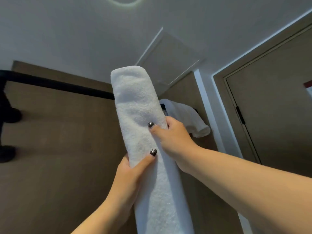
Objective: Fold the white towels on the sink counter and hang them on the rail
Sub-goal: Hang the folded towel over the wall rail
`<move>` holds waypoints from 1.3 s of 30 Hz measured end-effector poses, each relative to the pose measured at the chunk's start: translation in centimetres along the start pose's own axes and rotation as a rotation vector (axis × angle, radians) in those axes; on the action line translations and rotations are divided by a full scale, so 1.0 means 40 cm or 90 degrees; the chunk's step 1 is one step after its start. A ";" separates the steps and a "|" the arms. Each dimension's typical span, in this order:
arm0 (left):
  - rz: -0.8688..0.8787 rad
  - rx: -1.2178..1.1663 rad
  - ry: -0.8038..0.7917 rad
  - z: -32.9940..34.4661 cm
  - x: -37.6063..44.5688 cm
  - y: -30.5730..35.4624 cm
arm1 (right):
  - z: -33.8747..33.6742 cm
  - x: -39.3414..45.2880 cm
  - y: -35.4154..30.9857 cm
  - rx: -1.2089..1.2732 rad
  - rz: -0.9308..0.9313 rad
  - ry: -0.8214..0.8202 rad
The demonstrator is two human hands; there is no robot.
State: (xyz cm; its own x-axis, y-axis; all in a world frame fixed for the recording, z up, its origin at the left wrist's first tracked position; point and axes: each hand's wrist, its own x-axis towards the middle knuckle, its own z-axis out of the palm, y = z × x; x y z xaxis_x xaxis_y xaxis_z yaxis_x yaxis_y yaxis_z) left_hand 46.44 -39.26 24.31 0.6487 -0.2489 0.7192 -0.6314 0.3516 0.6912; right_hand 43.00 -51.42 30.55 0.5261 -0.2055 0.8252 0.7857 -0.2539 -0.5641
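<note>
White folded towel (143, 119) gripped upright by left hand (130, 173) below and right hand (170, 137) above, black rail (59, 85) behind.

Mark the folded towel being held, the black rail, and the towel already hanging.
folded towel (135, 102): head view, upper front face.
black rail (59, 86): head view, bare stretch left of the held towel.
hanging towel (187, 117): head view, draped front.

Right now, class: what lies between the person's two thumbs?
Only white terry of the folded towel, as the head view shows; the left hand grips lower, the right hand higher.
</note>
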 end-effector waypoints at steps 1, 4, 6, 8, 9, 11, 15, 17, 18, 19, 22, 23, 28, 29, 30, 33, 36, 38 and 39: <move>0.008 0.011 -0.003 -0.002 0.028 -0.011 | -0.002 0.039 0.007 -0.007 -0.014 -0.003; 0.039 0.037 0.002 -0.007 0.123 -0.044 | -0.011 0.159 0.016 0.017 -0.048 0.007; 0.061 0.059 -0.002 -0.004 0.178 -0.075 | -0.019 0.235 0.020 0.024 -0.072 0.023; 0.076 0.064 -0.020 0.005 0.228 -0.111 | -0.033 0.307 0.018 0.053 -0.104 0.026; 0.081 0.064 -0.030 0.012 0.249 -0.129 | -0.042 0.340 0.014 0.071 -0.116 0.025; 0.104 0.082 -0.042 0.024 0.288 -0.155 | -0.059 0.397 0.006 0.100 -0.132 0.021; 0.194 0.163 0.005 0.028 0.377 -0.161 | -0.090 0.496 0.003 0.118 -0.155 -0.016; 0.234 0.212 0.052 0.023 0.419 -0.156 | -0.095 0.538 0.002 0.121 -0.162 -0.021; 0.246 0.236 0.077 0.022 0.439 -0.156 | -0.096 0.560 0.003 0.126 -0.175 -0.024; 0.257 0.261 0.104 0.021 0.457 -0.158 | -0.097 0.581 0.005 0.131 -0.189 -0.029; 0.269 0.330 0.154 0.013 0.507 -0.162 | -0.098 0.645 0.021 0.147 -0.210 -0.044; 0.264 0.350 0.164 0.011 0.523 -0.162 | -0.099 0.665 0.028 0.153 -0.212 -0.041; 0.257 0.440 0.230 0.000 0.586 -0.176 | -0.082 0.747 0.079 0.164 -0.170 0.004; 0.257 0.442 0.230 0.001 0.594 -0.186 | -0.074 0.762 0.093 0.164 -0.155 0.005; 0.255 0.443 0.226 0.004 0.602 -0.197 | -0.067 0.780 0.108 0.163 -0.144 0.005; 0.253 0.443 0.211 0.013 0.619 -0.237 | -0.046 0.817 0.147 0.138 -0.111 0.001; 0.260 0.450 0.213 0.014 0.634 -0.277 | -0.019 0.848 0.192 0.050 -0.086 0.034; 0.258 0.445 0.237 0.004 0.648 -0.287 | 0.005 0.860 0.200 -0.046 -0.132 0.074; 0.260 0.448 0.252 -0.003 0.654 -0.290 | 0.019 0.865 0.194 -0.083 -0.158 0.100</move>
State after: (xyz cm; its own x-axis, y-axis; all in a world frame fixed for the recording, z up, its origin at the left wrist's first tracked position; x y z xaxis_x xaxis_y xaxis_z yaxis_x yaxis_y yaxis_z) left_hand 70.77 -49.76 35.09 0.3331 0.1490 0.9311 -0.8743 -0.3210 0.3641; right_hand 67.55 -59.81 54.73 0.2595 -0.2624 0.9294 0.8298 -0.4317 -0.3536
